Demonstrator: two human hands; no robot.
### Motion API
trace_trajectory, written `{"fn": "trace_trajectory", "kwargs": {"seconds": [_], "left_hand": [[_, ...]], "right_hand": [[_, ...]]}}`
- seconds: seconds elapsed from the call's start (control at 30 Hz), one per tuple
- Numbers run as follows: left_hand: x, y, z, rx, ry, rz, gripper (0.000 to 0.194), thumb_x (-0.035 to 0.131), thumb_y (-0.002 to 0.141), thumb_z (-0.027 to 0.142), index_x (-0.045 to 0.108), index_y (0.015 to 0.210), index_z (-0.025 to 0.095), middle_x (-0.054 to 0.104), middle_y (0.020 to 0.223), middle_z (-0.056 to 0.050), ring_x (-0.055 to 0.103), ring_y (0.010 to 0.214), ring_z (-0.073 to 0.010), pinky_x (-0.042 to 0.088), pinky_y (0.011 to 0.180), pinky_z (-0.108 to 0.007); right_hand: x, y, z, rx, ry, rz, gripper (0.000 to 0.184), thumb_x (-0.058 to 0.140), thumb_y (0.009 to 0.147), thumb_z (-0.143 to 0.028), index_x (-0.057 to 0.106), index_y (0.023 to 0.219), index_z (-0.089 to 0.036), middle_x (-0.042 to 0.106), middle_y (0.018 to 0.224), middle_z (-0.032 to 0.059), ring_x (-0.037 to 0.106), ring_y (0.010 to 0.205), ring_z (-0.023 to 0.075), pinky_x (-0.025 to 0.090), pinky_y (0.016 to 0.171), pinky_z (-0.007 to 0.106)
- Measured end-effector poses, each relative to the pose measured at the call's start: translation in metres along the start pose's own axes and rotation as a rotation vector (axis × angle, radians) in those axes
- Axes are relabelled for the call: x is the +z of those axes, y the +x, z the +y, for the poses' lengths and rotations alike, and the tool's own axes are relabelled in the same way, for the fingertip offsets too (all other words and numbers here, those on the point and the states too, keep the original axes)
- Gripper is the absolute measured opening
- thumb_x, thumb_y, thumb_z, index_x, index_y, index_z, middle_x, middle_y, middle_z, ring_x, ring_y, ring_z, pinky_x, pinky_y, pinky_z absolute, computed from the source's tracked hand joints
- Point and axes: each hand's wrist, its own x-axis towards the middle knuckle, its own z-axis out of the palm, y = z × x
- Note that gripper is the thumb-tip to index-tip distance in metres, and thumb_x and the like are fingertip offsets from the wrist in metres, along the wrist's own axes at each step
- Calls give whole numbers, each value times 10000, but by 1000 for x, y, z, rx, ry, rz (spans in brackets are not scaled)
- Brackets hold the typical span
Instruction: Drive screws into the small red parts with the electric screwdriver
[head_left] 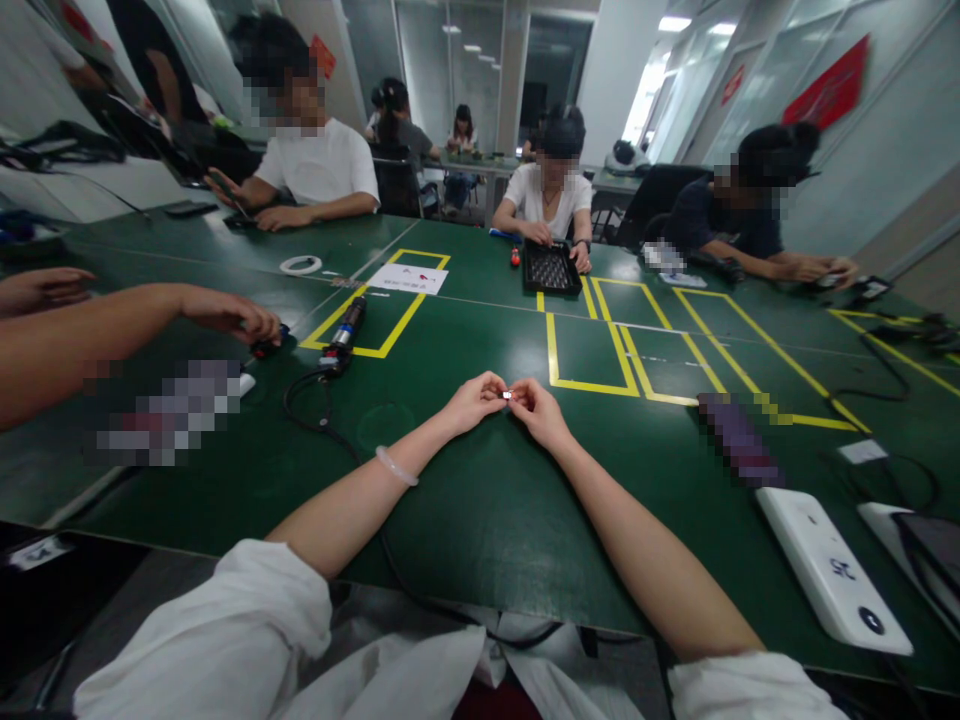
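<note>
My left hand (476, 402) and my right hand (538, 408) meet over the middle of the green table (510, 530). Between their fingertips is a tiny shiny piece (508, 395), whitish and metallic, too small to name. Both hands are closed in a pinch on it, thumbs and forefingers close together. A pale bangle (396, 466) circles my left wrist. To the left of my hands lies a dark electric screwdriver (345, 335) with a cable running off it.
Yellow tape outlines (592, 385) mark the table. A white power bank (836, 570) and a phone (739, 440) lie right. A white paper (409, 279) lies ahead. Opposite, a person handles a black tray (551, 268). A co-worker's hand (232, 312) reaches in from the left.
</note>
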Motion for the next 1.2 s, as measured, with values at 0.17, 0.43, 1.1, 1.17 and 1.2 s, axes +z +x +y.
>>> {"fn": "trace_trajectory", "kwargs": {"seconds": [0.17, 0.43, 1.1, 1.17, 1.2], "left_hand": [[0, 0, -1, 19, 26, 5, 241, 679, 731, 223, 545, 915, 144, 626, 880, -17, 614, 751, -106, 466, 713, -239], [-1, 0, 1, 7, 37, 7, 249, 674, 746, 245, 562, 939, 135, 635, 916, -32, 614, 764, -108, 470, 737, -250], [3, -5, 8, 52, 139, 2, 273, 623, 817, 330, 578, 1022, 155, 674, 873, -36, 629, 760, -130, 458, 689, -241], [2, -4, 7, 44, 147, 16, 259, 620, 816, 328, 577, 1003, 154, 674, 864, -36, 628, 751, -132, 467, 702, -252], [2, -3, 6, 38, 146, 25, 255, 622, 812, 325, 576, 994, 152, 671, 855, -36, 625, 740, -131, 471, 706, -257]], "right_hand": [[0, -1, -2, 7, -32, 3, 200, 601, 785, -275, 556, 964, -197, 598, 824, 2, 525, 651, 125, 430, 620, 254], [-2, -2, -5, -17, -93, 29, 267, 595, 782, -300, 567, 1028, -198, 621, 910, 21, 518, 652, 123, 436, 604, 253], [-3, 0, 2, 81, 114, 65, 309, 599, 819, -453, 563, 992, -200, 638, 697, -4, 583, 590, 141, 478, 599, 280], [-3, 0, 1, 72, 131, 56, 339, 627, 799, -450, 546, 1012, -200, 630, 693, -12, 578, 587, 136, 472, 595, 272], [-2, 0, 0, 67, 142, 47, 355, 645, 784, -448, 540, 1015, -200, 629, 704, -12, 579, 594, 134, 471, 597, 269]]}}
